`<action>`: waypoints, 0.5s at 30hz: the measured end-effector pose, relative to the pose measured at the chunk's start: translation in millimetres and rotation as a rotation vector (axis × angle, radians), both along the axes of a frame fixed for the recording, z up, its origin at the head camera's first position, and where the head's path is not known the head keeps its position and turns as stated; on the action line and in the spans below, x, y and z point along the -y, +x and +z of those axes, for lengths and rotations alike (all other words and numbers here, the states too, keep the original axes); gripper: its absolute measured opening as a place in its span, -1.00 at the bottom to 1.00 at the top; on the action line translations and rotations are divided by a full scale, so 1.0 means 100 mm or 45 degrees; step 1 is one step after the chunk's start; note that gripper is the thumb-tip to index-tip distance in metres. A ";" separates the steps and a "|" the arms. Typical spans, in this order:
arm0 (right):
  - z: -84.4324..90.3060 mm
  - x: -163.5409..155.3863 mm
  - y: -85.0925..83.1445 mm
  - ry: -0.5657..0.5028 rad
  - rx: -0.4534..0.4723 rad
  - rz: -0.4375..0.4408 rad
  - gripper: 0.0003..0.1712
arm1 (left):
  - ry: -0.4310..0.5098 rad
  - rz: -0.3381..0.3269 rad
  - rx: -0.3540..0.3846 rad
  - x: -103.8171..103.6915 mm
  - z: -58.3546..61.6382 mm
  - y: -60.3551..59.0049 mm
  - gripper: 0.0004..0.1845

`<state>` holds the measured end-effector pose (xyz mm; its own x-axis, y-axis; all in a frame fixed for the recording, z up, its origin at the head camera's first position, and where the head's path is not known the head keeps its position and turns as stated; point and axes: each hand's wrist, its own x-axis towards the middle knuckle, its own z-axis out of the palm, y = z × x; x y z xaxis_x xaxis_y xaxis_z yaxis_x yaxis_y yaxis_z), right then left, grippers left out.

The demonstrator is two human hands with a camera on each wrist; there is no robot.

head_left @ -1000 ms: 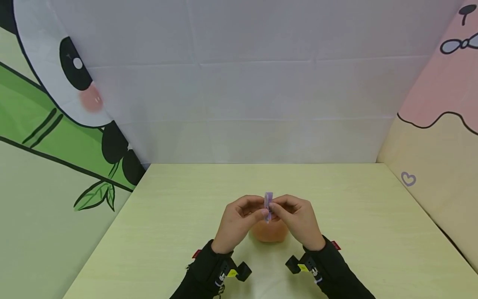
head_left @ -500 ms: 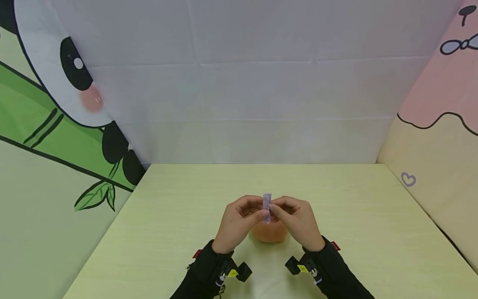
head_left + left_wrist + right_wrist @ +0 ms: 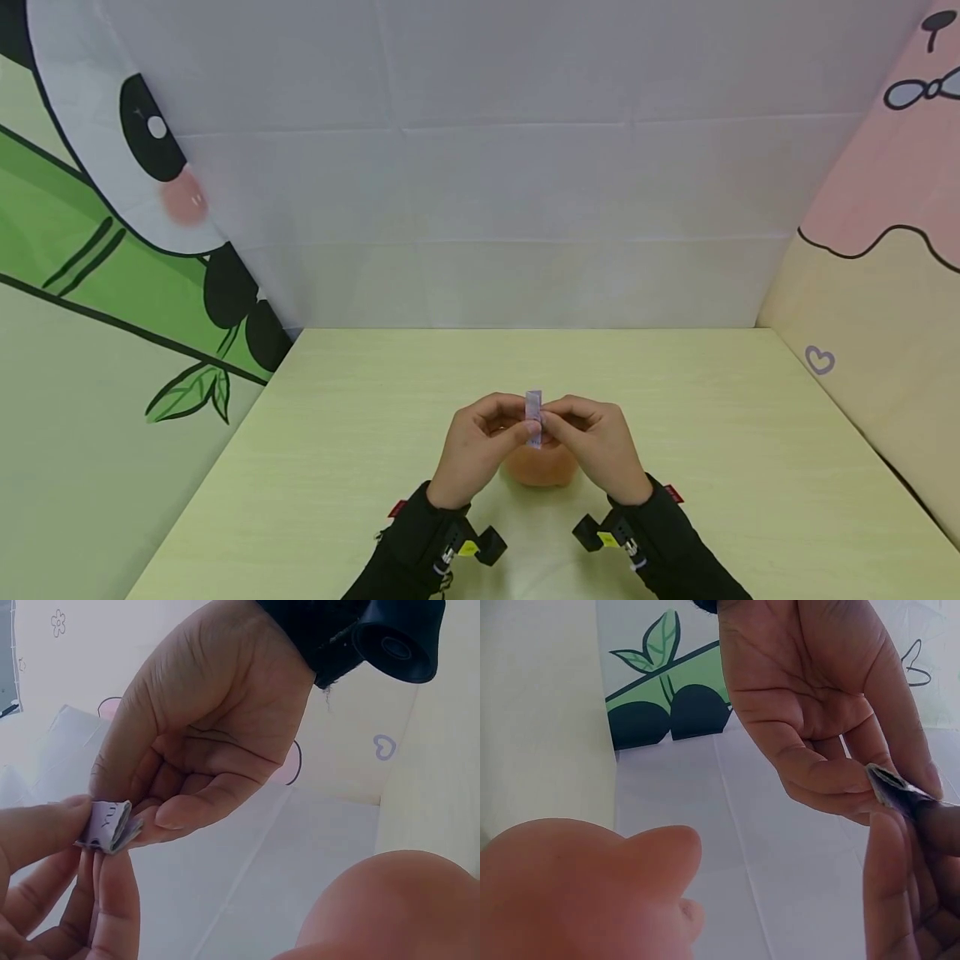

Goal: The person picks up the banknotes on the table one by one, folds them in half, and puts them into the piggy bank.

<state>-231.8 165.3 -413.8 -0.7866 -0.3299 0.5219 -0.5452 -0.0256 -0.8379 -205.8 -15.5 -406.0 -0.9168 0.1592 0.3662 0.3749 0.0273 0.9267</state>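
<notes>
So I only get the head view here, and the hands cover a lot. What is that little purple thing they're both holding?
Observer: From the wrist views, the purple paper is a small folded slip with dark markings on it, pinched between thumb and fingers of both hands.
Visitor: Is it folded flat?
Observer: Not quite. The right wrist view shows its end slightly open, like a loop.
Visitor: And the orange lump under the hands?
Observer: It is a smooth peach-coloured figure with a snout-like bump sticking out on one side.
Visitor: Do the hands touch it?
Observer: No. The left hand and right hand are held above it, with a clear gap in both wrist views.
</notes>
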 end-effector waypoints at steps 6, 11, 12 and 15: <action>0.02 0.00 0.00 0.000 0.007 0.008 -0.86 | -0.003 0.010 -0.020 0.00 -0.02 -0.01 -0.76; 0.04 -0.03 0.00 -0.004 0.010 -0.035 -0.82 | 0.006 0.017 -0.028 0.01 -0.02 -0.02 -0.77; 0.04 -0.03 0.00 -0.010 0.008 -0.046 -0.81 | 0.008 0.015 -0.034 0.00 -0.02 -0.02 -0.77; 0.05 -0.05 0.00 -0.014 -0.005 -0.072 -0.81 | 0.017 -0.001 -0.037 0.00 -0.03 -0.02 -0.77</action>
<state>-231.4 170.2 -408.9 -0.8017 -0.2792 0.5285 -0.5494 -0.0041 -0.8356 -207.7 -15.9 -409.1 -0.9056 0.1551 0.3947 0.4017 0.0148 0.9157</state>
